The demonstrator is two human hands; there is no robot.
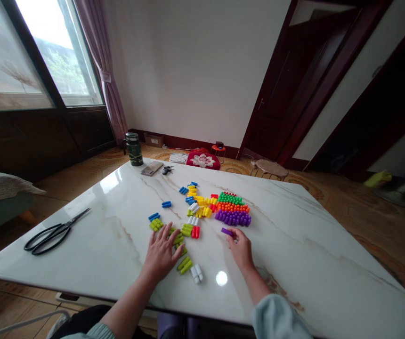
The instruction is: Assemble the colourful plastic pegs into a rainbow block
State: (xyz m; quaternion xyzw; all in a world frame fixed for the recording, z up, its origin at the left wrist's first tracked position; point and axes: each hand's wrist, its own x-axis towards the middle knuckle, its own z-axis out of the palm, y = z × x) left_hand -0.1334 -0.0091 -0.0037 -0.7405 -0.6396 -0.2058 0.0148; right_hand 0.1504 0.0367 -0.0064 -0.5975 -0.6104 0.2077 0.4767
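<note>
My right hand point(239, 247) pinches a small purple plastic piece point(227, 231) between thumb and fingers, just in front of a row of upright purple pieces point(233, 218). Behind that row stand orange pieces point(231, 207) and green pieces point(229, 199), packed close together. My left hand point(162, 252) lies with its fingers spread over loose lime-green pieces point(186, 230), partly hiding some of them. Scattered near it are blue pieces point(166, 204), white pieces point(196, 273) and red pieces point(195, 232). Yellow pieces point(203, 211) lie farther back, beside the standing rows.
Black-handled scissors point(56, 233) lie on the left of the white marble-patterned table point(311, 263). Toward its far edge are a dark green flask point(133, 149), a phone point(152, 168) and keys point(167, 169). Beyond stands a round stool point(271, 168).
</note>
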